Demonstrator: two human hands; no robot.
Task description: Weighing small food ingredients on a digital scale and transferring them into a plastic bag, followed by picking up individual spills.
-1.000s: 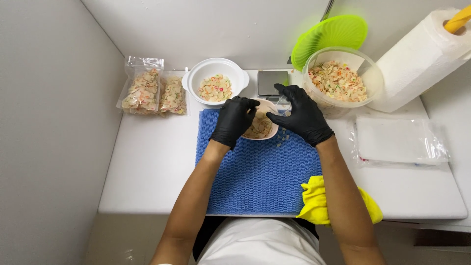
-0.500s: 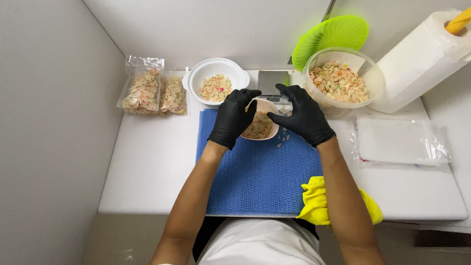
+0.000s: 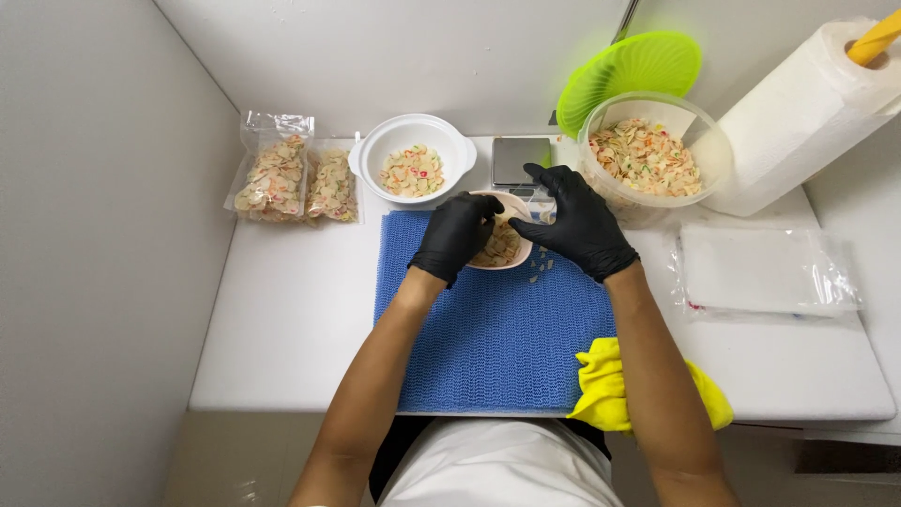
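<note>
A person in black gloves works at a white bench, seen from above. Both hands meet over a small pink bowl that sits at the far edge of a blue mat in the middle of the bench. The bowl holds pale, flat snack pieces with specks of colour. The left hand curls over the bowl's left rim, fingers bent and touching it. The right hand lies at the bowl's right side, fingers partly spread, with the fingertips reaching over the rim; whether it pinches anything cannot be told. A few loose pieces lie on the mat just beside the bowl.

Behind the bowl stands a small scale with a grey top. To its left is a white bowl with more of the same pieces, and further left two clear filled bags lie near the wall. To the right of the scale a large clear tub holds a bigger heap of the pieces, and a green lid leans against the wall behind it. A paper towel roll stands at the far right. A stack of empty clear bags lies on the bench to the right of the mat. A yellow cloth rests at the near edge, under the right forearm.
</note>
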